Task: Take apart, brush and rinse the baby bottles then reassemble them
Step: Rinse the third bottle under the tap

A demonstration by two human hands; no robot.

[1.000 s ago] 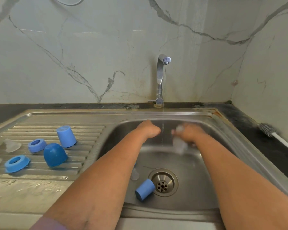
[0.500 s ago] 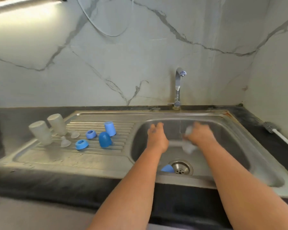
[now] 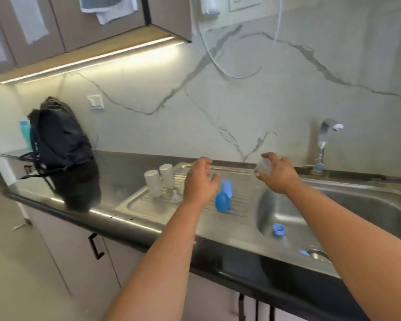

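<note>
Right hand (image 3: 277,176) pinches clear teat (image 3: 263,168); left hand (image 3: 200,181) spread above drainboard (image 3: 148,205).

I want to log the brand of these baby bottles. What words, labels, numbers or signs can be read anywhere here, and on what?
None can be read.
Upturned bottles on the drainboard: no print shows.
Clear part held in the right hand: blurred, no marking visible.
Blue caps: plain.
Black backpack: no legible label.
Wall switch: no legible marking.

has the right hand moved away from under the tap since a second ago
Yes. The right hand, pinching a clear teat, has left the basin and now sits left of the tap, over the draining board.
</note>
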